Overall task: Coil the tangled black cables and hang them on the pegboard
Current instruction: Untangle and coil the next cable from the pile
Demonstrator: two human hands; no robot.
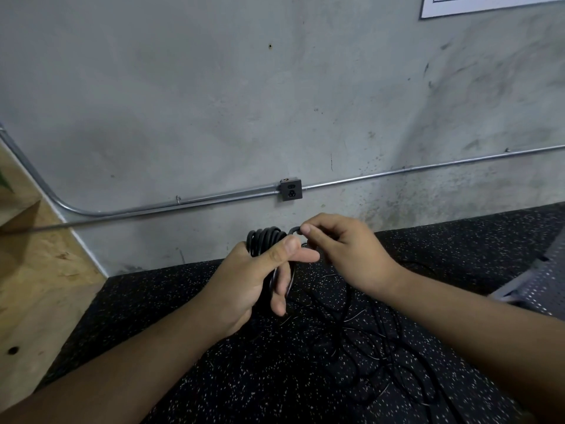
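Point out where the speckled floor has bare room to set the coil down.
Free: the black speckled rubber floor left of the left hand holding the coiled black cable, bordered by the plywood board and grey concrete wall; also the strip along the wall beyond the right hand. Crowded: loose tangled black cables sprawl under the right forearm, toward the grey perforated pegboard.

The left forearm point(128, 359) and right forearm point(464, 319) reach in from the lower corners and meet at the middle. The left hand point(250, 280) grips a coil of black cable point(264, 237), thumb across the top and fingers curled round the loops. Just beside it, the right hand point(345, 249), knuckles up, pinches a cable strand point(294, 230) between thumb and forefinger.
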